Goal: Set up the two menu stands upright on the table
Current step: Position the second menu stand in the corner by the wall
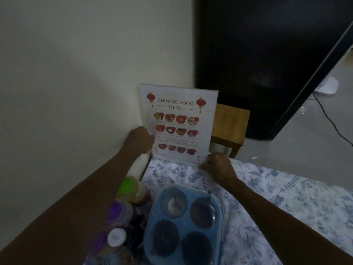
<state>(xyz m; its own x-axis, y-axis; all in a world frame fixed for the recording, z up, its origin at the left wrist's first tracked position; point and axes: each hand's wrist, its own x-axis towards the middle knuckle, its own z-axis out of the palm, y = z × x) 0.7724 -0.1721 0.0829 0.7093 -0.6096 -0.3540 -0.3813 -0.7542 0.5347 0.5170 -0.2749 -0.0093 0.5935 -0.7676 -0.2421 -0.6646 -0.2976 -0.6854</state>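
Left hand (140, 139) curled on the left edge of the menu stand (177, 123), fingers closed around that edge about two-thirds down. Right hand (219, 165) fingers bent, pinching the stand's lower right corner, knuckles up. Both forearms bare, reaching in from the near side.

Menu stand upright at the table's far left corner, against the wall (76, 73). Flat rectangular sheet, glossy clear-plastic look, printed "CHINESE FOOD MENU" with red lanterns and rows of round dish photos. Only one stand visible.

Table covered by a cloth (286, 188), white with blue floral print, slightly wrinkled. Near edge centre: blue plastic tray (217, 205), rounded square, four round wells, clear lid. Along the left edge: bottles, one green-capped (128, 186), some purple-capped (115, 211), one white-capped (116, 237). White cylinder (139, 165) under the left wrist, blurry. Beyond the far edge: wooden stool (229, 121), square top, and a dark panel (267, 54).
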